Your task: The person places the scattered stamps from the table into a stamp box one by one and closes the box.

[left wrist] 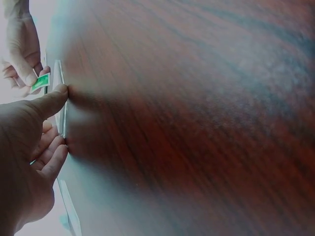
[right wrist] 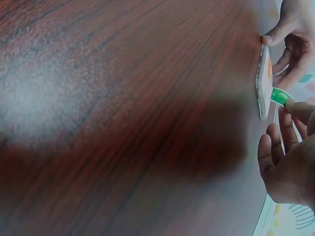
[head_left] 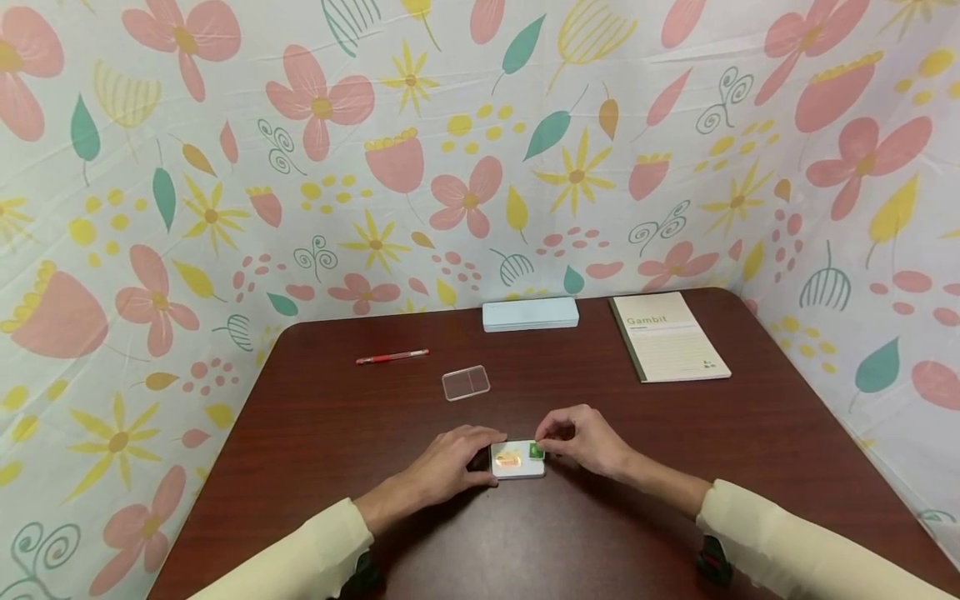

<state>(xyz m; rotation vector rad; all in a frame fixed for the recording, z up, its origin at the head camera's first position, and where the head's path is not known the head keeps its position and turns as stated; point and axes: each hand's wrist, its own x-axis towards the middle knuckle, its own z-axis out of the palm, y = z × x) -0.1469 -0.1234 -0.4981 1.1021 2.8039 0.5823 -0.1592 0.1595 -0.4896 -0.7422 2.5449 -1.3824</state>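
A small white flat case point(head_left: 517, 471) lies on the table, with an orange-yellow picture on its left part. My left hand point(head_left: 453, 462) grips its left end, thumb at the near edge and fingers at the far edge. Between thumb and fingertip my right hand point(head_left: 588, 442) pinches a small green sticker point(head_left: 536, 451) over the case's right end. In the right wrist view the green sticker point(right wrist: 280, 96) stands slightly curved, its lower end right at the case's top face point(right wrist: 267, 91). The left wrist view shows my left thumb point(left wrist: 54, 98) along the case's edge.
Beyond the hands lies a clear plastic lid point(head_left: 466, 383) on the dark wooden table point(head_left: 337, 417). A red pen point(head_left: 392, 357) is at the back left. Along the back edge are a pale blue box point(head_left: 530, 315) and a Gambit notebook point(head_left: 671, 337), before a flowered curtain point(head_left: 465, 125).
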